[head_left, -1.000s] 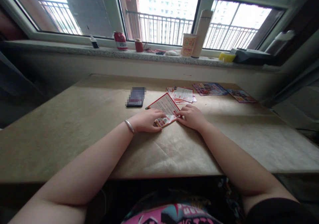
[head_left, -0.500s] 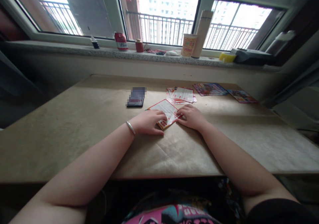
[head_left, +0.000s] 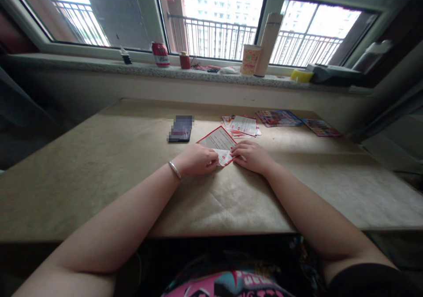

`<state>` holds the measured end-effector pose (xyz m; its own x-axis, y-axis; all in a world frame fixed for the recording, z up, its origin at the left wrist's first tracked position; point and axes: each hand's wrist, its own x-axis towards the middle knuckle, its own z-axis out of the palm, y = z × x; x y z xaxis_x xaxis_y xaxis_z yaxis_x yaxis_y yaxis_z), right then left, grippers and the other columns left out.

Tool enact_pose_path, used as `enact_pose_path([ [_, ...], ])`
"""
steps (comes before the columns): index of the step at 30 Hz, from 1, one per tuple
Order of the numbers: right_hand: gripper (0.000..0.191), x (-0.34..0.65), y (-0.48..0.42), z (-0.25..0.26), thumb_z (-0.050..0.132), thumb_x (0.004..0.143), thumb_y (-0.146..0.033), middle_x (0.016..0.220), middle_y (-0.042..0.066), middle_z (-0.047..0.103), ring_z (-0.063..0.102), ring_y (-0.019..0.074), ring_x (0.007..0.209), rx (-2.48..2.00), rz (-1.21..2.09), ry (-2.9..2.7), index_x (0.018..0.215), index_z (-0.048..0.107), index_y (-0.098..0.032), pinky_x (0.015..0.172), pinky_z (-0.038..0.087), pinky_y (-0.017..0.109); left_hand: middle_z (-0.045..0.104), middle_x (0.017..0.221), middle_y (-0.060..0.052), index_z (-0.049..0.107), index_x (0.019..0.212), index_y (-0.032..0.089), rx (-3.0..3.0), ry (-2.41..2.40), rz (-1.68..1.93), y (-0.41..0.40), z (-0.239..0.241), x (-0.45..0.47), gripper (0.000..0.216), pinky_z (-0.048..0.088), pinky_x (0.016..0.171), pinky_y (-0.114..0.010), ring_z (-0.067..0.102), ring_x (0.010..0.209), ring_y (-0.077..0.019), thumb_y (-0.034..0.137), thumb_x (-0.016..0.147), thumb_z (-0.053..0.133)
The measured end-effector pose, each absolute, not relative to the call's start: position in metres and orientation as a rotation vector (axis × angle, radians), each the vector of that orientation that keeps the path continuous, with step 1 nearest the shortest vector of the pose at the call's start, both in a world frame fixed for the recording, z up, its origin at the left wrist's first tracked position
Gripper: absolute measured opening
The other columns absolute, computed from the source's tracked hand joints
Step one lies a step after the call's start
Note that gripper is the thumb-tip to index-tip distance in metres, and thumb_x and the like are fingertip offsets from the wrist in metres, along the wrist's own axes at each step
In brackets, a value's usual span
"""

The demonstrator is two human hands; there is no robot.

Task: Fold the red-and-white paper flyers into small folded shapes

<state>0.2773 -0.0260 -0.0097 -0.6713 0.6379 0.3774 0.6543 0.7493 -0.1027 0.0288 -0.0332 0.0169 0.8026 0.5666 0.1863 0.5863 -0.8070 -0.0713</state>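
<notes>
The printed card (head_left: pixel 218 138) on the table (head_left: pixel 99 165) looks bent only toward the front, left hand (head_left: pixel 197 159) pinching its near edge, right hand (head_left: pixel 253 155) with fingers bunched at its corner (pinching or pressing, I can't tell).

Matt paper, bright metal, speckled stone

We are seeing smooth, mostly matt printed paper in the red-edged sheet (head_left: pixel 218 139), and slicker, glossier paper in the colourful leaflets (head_left: pixel 280 118). The tabletop (head_left: pixel 99 173) is looking smooth and mottled, with a soft satin sheen and faint creases. The bracelet (head_left: pixel 175 170) is shining like polished metal; the can (head_left: pixel 160 54) is looking like painted metal. We are reading the sill (head_left: pixel 185 73) as speckled stone and the black sleeve (head_left: pixel 363 279) as matt cloth.
</notes>
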Motion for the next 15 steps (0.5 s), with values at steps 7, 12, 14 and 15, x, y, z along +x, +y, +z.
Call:
enact_pose_path([
  [7,0.016,0.277,-0.027,-0.009,0.061,0.086,-0.027,0.100,0.005,0.073,0.063,0.0197,0.099,-1.006,-0.015,-2.561,0.094,0.072,-0.021,0.092,0.045,0.035,0.069,0.076,-0.003,0.065,0.077,0.018,-2.894,-1.408,-0.517,-0.017,0.008,0.025,0.019,0.043,0.060,-0.023,0.062,0.069,-0.0151,0.027,0.083,0.049],
  [12,0.019,0.275,-0.029,-0.007,0.061,0.085,-0.029,0.099,0.006,0.073,0.064,0.0205,0.094,-1.099,-0.040,-2.553,0.099,0.072,-0.021,0.087,0.044,0.034,0.071,0.088,-0.003,0.066,0.081,0.018,-2.925,-1.593,-0.684,-0.008,0.002,0.020,0.019,0.048,0.066,-0.024,0.064,0.076,-0.0154,0.026,0.081,0.049],
  [14,0.020,0.274,-0.030,-0.008,0.059,0.086,-0.029,0.097,0.006,0.073,0.064,0.0199,0.091,-1.133,-0.045,-2.550,0.101,0.071,-0.022,0.084,0.045,0.033,0.070,0.097,-0.006,0.065,0.074,0.017,-2.897,-1.498,-0.693,-0.005,-0.002,0.020,0.017,0.050,0.072,-0.025,0.064,0.081,-0.0160,0.023,0.079,0.050],
  [15,0.021,0.274,-0.030,-0.008,0.058,0.087,-0.029,0.095,0.006,0.073,0.064,0.0196,0.089,-1.152,-0.053,-2.542,0.103,0.070,-0.022,0.083,0.045,0.032,0.070,0.099,-0.007,0.065,0.073,0.016,-2.870,-1.451,-0.677,-0.004,-0.003,0.021,0.017,0.050,0.075,-0.026,0.064,0.083,-0.0169,0.022,0.079,0.050],
])
